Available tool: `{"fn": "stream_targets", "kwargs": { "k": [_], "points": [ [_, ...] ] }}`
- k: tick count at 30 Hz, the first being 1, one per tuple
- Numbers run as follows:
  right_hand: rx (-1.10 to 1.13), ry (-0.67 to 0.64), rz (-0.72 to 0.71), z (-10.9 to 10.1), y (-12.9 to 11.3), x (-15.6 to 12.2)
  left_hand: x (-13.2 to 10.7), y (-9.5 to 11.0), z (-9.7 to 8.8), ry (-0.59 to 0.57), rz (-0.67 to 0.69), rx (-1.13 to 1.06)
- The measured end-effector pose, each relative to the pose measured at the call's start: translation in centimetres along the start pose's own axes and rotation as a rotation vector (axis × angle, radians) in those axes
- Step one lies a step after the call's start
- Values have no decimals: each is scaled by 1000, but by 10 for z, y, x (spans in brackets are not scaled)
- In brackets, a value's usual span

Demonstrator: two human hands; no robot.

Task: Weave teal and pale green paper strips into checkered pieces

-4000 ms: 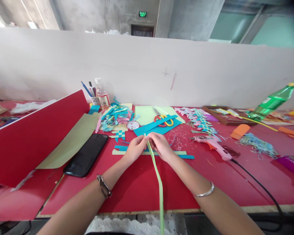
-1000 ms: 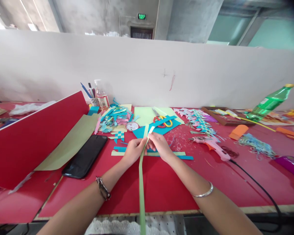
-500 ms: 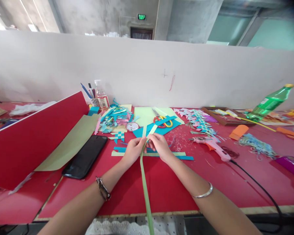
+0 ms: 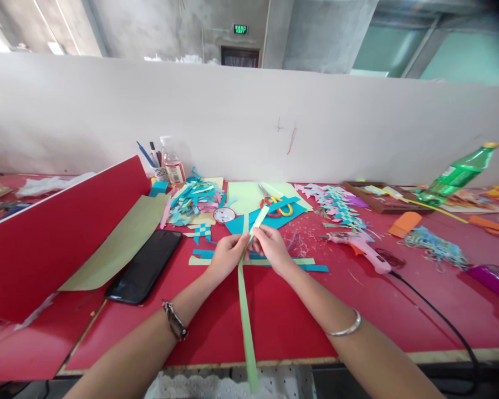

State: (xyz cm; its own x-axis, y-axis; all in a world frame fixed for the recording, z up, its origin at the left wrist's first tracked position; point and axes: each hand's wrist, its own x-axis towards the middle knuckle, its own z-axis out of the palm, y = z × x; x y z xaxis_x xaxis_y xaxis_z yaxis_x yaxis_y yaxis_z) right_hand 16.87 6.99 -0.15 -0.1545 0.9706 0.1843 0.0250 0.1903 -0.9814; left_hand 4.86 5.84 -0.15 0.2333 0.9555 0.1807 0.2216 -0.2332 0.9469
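My left hand pinches a long pale green paper strip over the middle of the table. The strip hangs down past the table's front edge. Close beside it, my right hand has thumb and fingers closed on the strip's slanted upper part. Another pale end points straight up from between the hands; how the parts cross is hidden by my fingers. Beneath lie blue and pale green strips. Beyond my hands, scissors with red and yellow handles rest on blue paper.
Left are a black phone, an olive sheet and a standing red board. Paper scraps and a woven piece lie behind. A pink glue gun with cord and a leaning green bottle are right.
The strip's lower end has risen into view, and slightly more of its slanted upper part shows above my right hand. Both hands have stayed almost in place.
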Motion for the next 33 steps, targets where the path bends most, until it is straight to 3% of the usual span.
{"fn": "stream_targets", "kwargs": {
  "k": [5, 10, 15, 22, 33],
  "points": [
    [-49, -99, 2, 1, 2, -2, 0, -1, 0, -4, 20, 9],
    [-74, -82, -6, 2, 0, -4, 1, 0, -1, 96, 12, -17],
    [-29, -11, -14, -1, -1, -2, 0, 2, 0, -37, 17, -40],
    [-71, -111, -41, 1, -2, -3, -1, 1, -1, 8, 24, 36],
    [-41, -90, -12, 2, 0, -4, -1, 6, 2, 53, -97, -76]
  ]
}}
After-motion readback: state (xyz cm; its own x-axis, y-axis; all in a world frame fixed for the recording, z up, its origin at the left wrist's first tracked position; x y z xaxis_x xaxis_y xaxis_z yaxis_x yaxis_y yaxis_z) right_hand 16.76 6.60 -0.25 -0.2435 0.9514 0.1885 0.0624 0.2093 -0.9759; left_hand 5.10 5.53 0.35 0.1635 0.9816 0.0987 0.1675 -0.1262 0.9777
